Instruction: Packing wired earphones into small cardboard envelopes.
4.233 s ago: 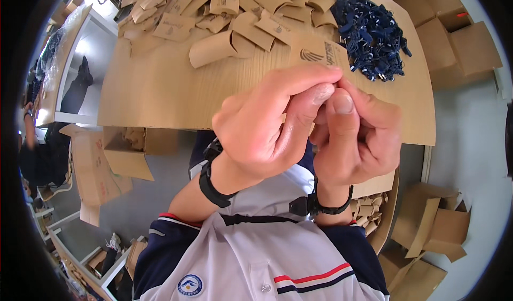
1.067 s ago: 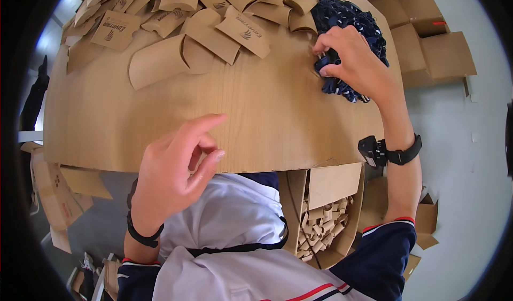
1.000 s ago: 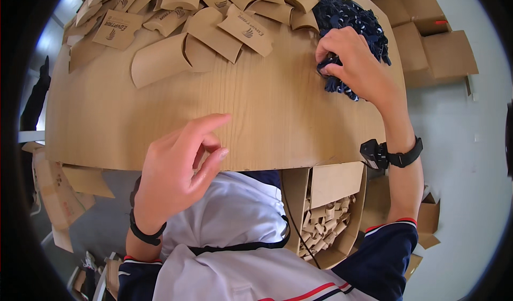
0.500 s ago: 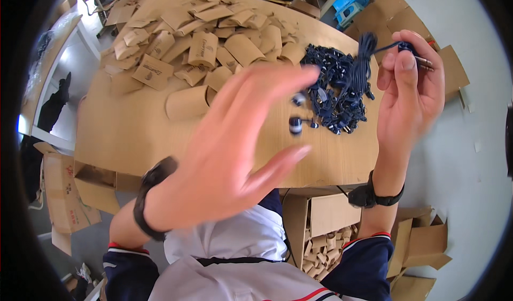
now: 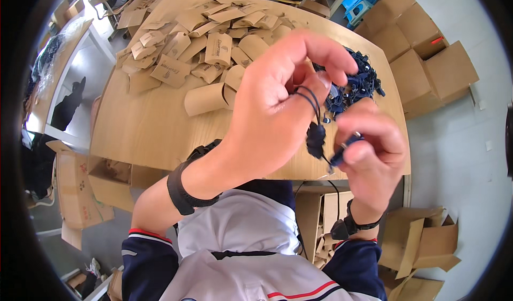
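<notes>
A dark earphone cable [image 5: 316,139], wound into a small bundle, hangs between my two hands over the table's near right part. My left hand [image 5: 275,108] has its fingers curled, with a loop of the cable round its thumb. My right hand [image 5: 377,149] pinches a dark blue piece with shiny metal on it, which looks like the earphone plug [image 5: 348,147]. A thin stretch of cable runs from the bundle to it. Behind my hands lies a heap of dark blue earphones [image 5: 364,75], partly hidden by the left fingers.
Brown pillow-shaped cardboard boxes [image 5: 218,49] are piled over the far left of the wooden table [image 5: 139,135]. Large cartons [image 5: 427,71] stand beyond the right edge. An open carton [image 5: 312,215] of small cardboard pieces sits under the near edge, close to my right forearm.
My right hand has come down and left with the earphones. My left hand has moved right to meet it, and its thumb now carries a cable loop.
</notes>
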Demonstrator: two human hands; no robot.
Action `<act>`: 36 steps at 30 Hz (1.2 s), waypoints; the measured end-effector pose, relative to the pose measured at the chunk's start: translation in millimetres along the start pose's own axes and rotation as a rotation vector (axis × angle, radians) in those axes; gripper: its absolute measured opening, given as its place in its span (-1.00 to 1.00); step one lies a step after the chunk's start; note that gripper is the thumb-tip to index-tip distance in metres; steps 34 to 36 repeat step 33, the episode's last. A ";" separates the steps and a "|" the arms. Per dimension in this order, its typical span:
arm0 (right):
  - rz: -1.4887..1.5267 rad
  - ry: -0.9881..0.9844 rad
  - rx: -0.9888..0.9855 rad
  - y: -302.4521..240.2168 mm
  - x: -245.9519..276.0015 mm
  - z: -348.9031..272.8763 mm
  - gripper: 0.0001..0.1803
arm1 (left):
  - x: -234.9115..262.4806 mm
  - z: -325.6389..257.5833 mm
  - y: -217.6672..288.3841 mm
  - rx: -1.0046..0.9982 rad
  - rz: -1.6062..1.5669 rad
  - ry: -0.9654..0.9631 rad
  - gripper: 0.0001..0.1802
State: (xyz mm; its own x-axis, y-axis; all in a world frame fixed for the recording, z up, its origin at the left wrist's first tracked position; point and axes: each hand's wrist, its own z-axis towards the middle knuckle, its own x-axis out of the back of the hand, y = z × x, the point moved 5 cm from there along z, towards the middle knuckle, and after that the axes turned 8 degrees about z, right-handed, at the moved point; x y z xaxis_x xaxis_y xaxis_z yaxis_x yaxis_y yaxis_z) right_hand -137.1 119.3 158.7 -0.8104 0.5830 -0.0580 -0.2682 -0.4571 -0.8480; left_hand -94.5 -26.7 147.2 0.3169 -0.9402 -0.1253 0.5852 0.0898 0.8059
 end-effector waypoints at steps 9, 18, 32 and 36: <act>-0.532 0.075 0.072 11.2 -23.0 -9.6 -0.52 | 3.7 -5.0 -0.2 0.134 0.044 0.174 -0.60; -0.376 0.216 0.181 -3.1 -4.0 -10.8 -0.69 | 12.4 -7.7 -9.1 0.226 0.225 -0.141 -0.59; -0.108 0.085 -0.239 20.9 11.5 -14.5 -0.50 | 15.7 -49.1 -10.9 0.044 0.562 -0.351 -0.72; -0.160 -0.022 -0.118 29.2 13.2 -12.4 -0.50 | 13.8 -54.5 -10.2 0.044 0.613 -0.359 -0.74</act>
